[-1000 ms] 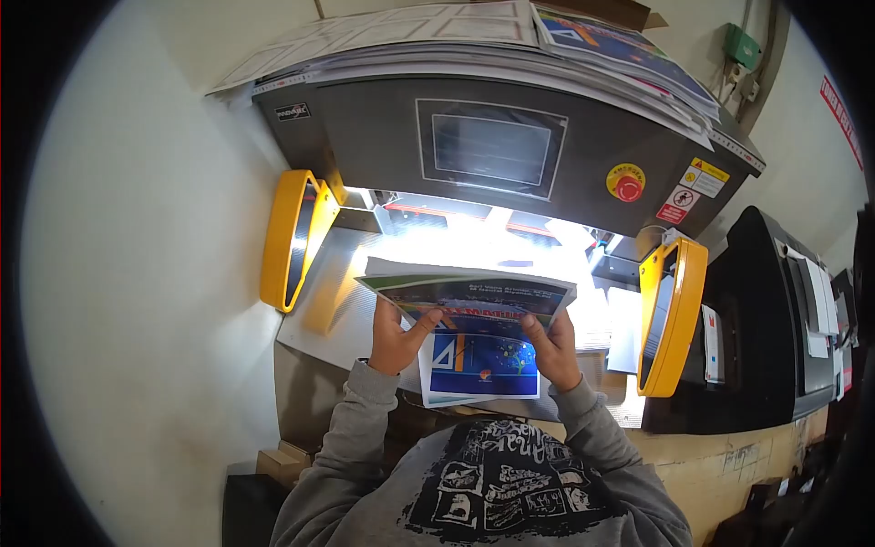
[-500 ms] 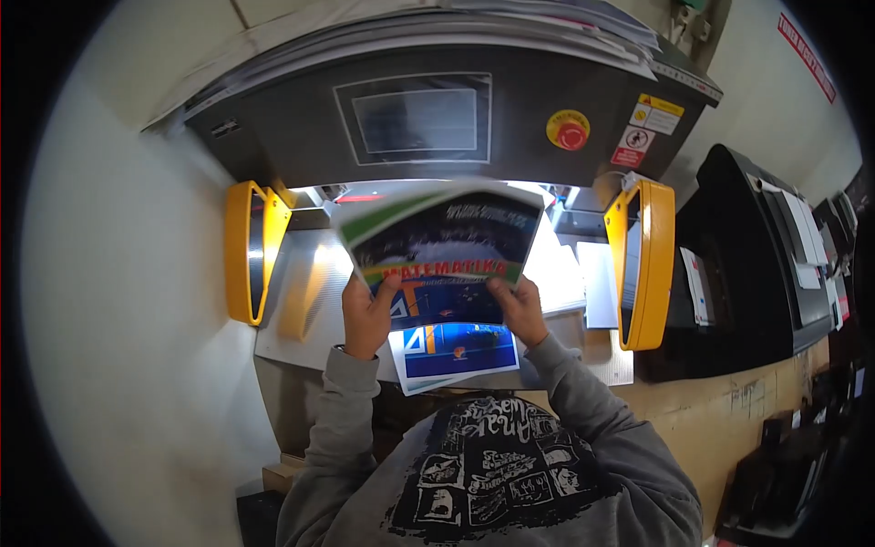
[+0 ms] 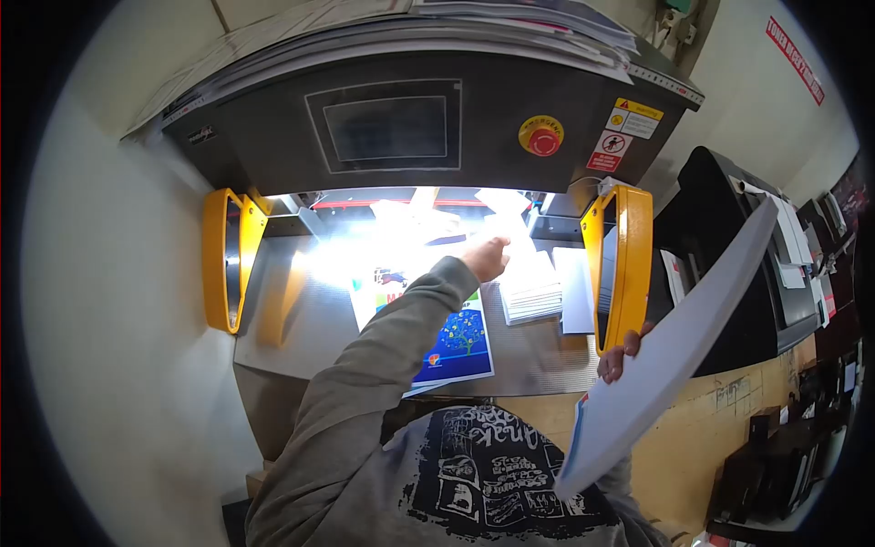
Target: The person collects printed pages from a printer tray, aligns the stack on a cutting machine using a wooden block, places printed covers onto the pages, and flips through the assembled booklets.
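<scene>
My left hand [image 3: 488, 258] reaches across the metal bed [image 3: 538, 365], near the white paper stacks under the bright light. Its fingers look curled, and glare and the hand itself hide what they may hold. Out to the right, my right hand [image 3: 623, 356] grips a large printed sheet [image 3: 679, 351] by its edge. That sheet is tilted, its white side showing, with a strip of blue along the lower edge. Beneath my left forearm lies a blue printed cover [image 3: 465, 342] with a tree design, partly hidden by the sleeve.
The dark machine [image 3: 264, 118] carries a screen [image 3: 387, 128] and a red emergency button [image 3: 544, 139]. Yellow guards [image 3: 221, 264] flank the bed. A white paper stack [image 3: 531, 296] sits right of my left hand. A black printer [image 3: 752, 310] stands at the right.
Both hands held the printed covers in front of me. My right hand has carried a sheet out to the right, while my left hand has let go and moved forward over the bed.
</scene>
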A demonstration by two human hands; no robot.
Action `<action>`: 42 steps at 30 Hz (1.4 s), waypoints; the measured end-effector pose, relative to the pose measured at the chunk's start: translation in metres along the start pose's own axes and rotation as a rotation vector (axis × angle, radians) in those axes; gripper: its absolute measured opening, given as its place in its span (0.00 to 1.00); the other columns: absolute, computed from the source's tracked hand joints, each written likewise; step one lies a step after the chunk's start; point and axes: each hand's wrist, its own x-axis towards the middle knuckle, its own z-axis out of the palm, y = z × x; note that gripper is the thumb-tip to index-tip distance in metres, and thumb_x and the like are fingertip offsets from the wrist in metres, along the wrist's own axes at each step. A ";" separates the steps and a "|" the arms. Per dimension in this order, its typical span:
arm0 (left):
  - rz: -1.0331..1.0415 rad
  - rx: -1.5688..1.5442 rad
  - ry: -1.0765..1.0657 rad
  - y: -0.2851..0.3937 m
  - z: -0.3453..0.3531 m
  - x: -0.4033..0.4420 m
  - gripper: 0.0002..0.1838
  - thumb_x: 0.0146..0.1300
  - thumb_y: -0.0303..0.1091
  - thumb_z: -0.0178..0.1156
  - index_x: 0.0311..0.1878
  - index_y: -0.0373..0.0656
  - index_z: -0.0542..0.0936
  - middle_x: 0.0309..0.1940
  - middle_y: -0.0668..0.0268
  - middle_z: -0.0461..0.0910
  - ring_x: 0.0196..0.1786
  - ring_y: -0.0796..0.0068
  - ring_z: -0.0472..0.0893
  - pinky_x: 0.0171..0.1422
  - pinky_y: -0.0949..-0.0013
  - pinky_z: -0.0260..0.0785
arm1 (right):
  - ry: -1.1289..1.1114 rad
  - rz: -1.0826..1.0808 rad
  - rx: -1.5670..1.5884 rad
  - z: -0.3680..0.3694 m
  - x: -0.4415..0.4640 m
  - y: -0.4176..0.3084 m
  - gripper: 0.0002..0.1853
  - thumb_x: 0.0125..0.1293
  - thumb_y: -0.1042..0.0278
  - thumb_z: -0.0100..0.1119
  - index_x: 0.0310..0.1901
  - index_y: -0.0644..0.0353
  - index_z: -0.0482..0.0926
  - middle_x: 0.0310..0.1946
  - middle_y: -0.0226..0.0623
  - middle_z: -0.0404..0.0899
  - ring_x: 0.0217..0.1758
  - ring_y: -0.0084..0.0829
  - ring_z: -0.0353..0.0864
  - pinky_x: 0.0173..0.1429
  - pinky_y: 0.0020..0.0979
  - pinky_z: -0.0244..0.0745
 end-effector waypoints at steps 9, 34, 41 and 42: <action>0.227 0.707 -0.111 0.021 0.032 0.045 0.06 0.57 0.24 0.60 0.35 0.36 0.85 0.33 0.52 0.84 0.38 0.58 0.85 0.46 0.62 0.78 | 0.030 -0.085 -0.002 0.009 -0.018 0.013 0.28 0.71 0.58 0.50 0.68 0.57 0.55 0.51 0.48 0.72 0.43 0.47 0.83 0.44 0.42 0.82; 0.015 -0.176 0.831 0.030 -0.104 -0.106 0.10 0.66 0.25 0.57 0.49 0.33 0.74 0.41 0.53 0.82 0.32 0.66 0.83 0.33 0.69 0.76 | 0.820 0.186 -0.288 0.031 0.040 0.089 0.16 0.71 0.65 0.53 0.56 0.62 0.72 0.51 0.39 0.79 0.53 0.30 0.80 0.58 0.33 0.75; -0.036 -0.969 0.589 0.043 -0.103 -0.191 0.13 0.66 0.20 0.54 0.52 0.31 0.71 0.61 0.49 0.72 0.55 0.71 0.78 0.58 0.69 0.72 | 0.878 0.379 -0.333 0.010 0.050 0.126 0.13 0.70 0.65 0.55 0.51 0.63 0.77 0.47 0.36 0.82 0.48 0.25 0.80 0.55 0.28 0.75; -0.049 -0.959 0.609 0.038 -0.104 -0.197 0.13 0.66 0.20 0.54 0.52 0.31 0.71 0.61 0.49 0.72 0.55 0.71 0.78 0.58 0.69 0.72 | 0.864 0.398 -0.324 0.010 0.053 0.126 0.13 0.70 0.65 0.55 0.51 0.63 0.77 0.47 0.36 0.82 0.48 0.25 0.80 0.55 0.28 0.75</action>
